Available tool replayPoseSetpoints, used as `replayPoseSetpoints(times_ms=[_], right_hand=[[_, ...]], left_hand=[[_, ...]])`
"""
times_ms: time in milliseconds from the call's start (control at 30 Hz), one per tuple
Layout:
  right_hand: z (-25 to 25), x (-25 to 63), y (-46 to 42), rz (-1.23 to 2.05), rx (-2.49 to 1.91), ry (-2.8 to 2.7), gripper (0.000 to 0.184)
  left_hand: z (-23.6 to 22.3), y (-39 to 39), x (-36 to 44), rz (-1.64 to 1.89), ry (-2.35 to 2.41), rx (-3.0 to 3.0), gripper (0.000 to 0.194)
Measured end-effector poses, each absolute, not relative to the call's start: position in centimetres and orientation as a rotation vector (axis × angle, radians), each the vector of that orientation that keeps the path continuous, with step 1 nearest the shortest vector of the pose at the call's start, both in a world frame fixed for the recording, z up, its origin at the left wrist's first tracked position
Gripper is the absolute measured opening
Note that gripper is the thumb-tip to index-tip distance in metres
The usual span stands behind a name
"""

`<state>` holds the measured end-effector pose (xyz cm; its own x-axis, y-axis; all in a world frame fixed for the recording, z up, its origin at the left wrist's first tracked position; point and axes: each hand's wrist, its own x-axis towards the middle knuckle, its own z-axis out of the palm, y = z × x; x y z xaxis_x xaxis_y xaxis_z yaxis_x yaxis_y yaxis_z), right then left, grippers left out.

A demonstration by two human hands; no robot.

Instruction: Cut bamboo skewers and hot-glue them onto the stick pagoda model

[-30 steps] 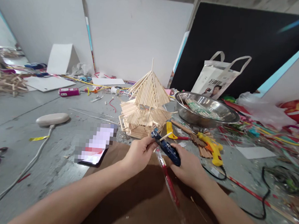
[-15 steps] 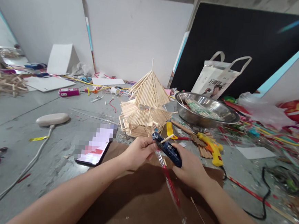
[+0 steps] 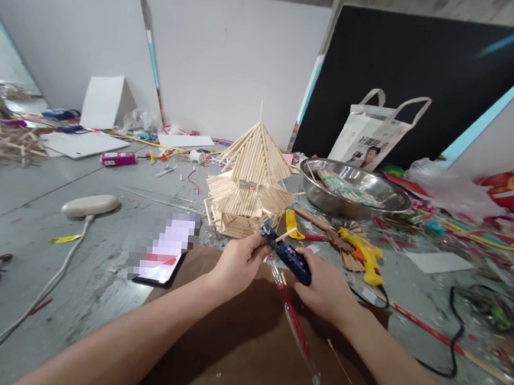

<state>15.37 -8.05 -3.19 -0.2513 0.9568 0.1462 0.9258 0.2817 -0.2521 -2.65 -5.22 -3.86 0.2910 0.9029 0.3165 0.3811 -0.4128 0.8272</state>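
Observation:
My right hand [image 3: 323,284] is wrapped round a dark blue, paint-specked hand tool [image 3: 294,260] that looks like pliers or cutters. A thin wooden stick [image 3: 286,235] crosses the tool near its front end. Fingers of my left hand [image 3: 239,263] are pinched together beside that end, apparently on the stick; their grip is partly hidden. Just beyond both hands stands a small pagoda-like model [image 3: 260,157] made of wooden sticks. Beneath them, a clear plastic sleeve with red inside [image 3: 293,323] lies on a brown sheet [image 3: 208,355].
A phone [image 3: 163,256] lies left of my hands, near a white corded device [image 3: 90,205]. To the right are a yellow glue gun [image 3: 367,257] with a black cord, a metal basin [image 3: 353,209] and a white bag [image 3: 368,133]. Scraps and sticks litter the grey floor [image 3: 84,291].
Both hands keep the same hold, with the tool and stick shifted very slightly left. The glue gun's black cord shows more beside my right wrist. The model stays where it was.

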Motion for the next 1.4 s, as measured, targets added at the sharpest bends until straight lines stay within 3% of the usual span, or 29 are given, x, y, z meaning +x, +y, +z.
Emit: replayPoseSetpoints(times_ms=[467, 1067, 1400], right_hand=[[-3.5, 15.7, -7.9, 0.147, -1.602, -2.311, 0.05], [-3.9, 15.6, -8.0, 0.195, -1.686, -2.299, 0.035], [-3.3, 16.8, -7.2, 0.337, -1.331, -2.381, 0.061]], left_hand=[[-3.6, -4.5, -3.2, 0.858, 0.725, 1.572, 0.034], [-3.8, -4.4, -3.2, 0.841, 0.775, 1.581, 0.03], [-3.2, -4.7, -3.5, 0.729, 0.589, 1.445, 0.031]])
